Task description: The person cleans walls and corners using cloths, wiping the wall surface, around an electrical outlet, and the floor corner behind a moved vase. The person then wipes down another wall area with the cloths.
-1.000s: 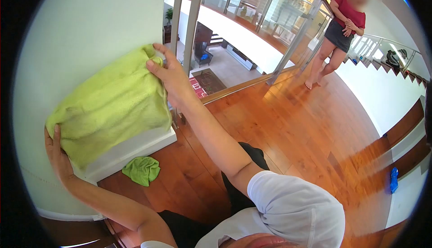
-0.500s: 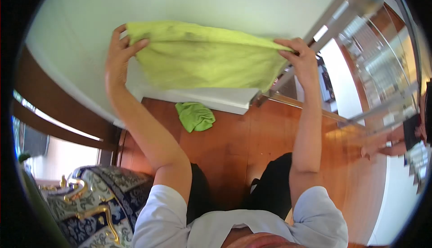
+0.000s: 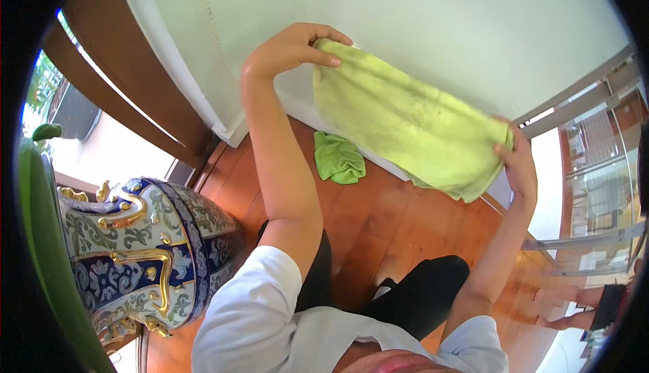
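Note:
A yellow-green cleaning cloth with dark smudges hangs stretched between my two hands, in front of the pale wall. My left hand pinches its upper left corner between thumb and fingers. At the upper right corner, my right hand grips the cloth, its fingers partly behind the fabric. The cloth slopes down from left to right. Below its left part, a crumpled green cloth lies on the wooden floor, apart from both hands.
A large ornate vase with gold handles stands at my left, beside long green leaves. Brown window frames are at the upper left. Glass panels with metal rails stand at the right, and another person's legs show there.
My view has turned, so the vase shows more fully. The held cloth has gone from nearly level to sloping down rightward and is spread taller, with my right hand lower. Both hands keep hold.

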The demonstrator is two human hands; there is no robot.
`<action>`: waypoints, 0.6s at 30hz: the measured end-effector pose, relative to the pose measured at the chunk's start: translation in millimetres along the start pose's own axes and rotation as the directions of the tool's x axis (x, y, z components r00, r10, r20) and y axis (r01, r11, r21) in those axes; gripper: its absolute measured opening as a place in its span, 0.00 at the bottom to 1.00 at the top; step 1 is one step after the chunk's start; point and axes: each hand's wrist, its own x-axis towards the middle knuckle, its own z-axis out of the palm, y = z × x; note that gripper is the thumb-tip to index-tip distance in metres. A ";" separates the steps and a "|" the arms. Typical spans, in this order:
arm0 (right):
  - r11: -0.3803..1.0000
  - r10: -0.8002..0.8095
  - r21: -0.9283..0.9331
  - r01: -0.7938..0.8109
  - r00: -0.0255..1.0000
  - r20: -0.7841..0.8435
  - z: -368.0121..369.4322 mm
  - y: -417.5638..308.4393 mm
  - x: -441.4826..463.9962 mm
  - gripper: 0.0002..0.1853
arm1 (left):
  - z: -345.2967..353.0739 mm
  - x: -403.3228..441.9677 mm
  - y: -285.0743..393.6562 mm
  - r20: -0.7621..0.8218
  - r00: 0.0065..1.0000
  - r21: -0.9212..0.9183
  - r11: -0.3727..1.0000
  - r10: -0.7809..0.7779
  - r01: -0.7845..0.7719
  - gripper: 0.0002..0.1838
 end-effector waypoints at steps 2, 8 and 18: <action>0.966 0.183 -0.233 -0.116 0.939 0.292 -9.0 11.5 -5.1 0.27 | 0.5 9.6 -10.9 0.017 1.000 0.024 1.000 -0.021 0.020 0.20; 0.722 0.011 0.659 0.212 0.948 -0.317 12.6 24.1 10.8 0.21 | 20.4 34.1 -38.4 -0.329 0.940 0.049 0.992 -0.093 0.116 0.22; 0.330 -0.878 -0.677 0.658 0.478 0.037 181.6 -12.9 116.0 0.25 | 43.7 64.6 -117.0 -0.886 0.415 -0.161 0.977 -0.206 0.140 0.15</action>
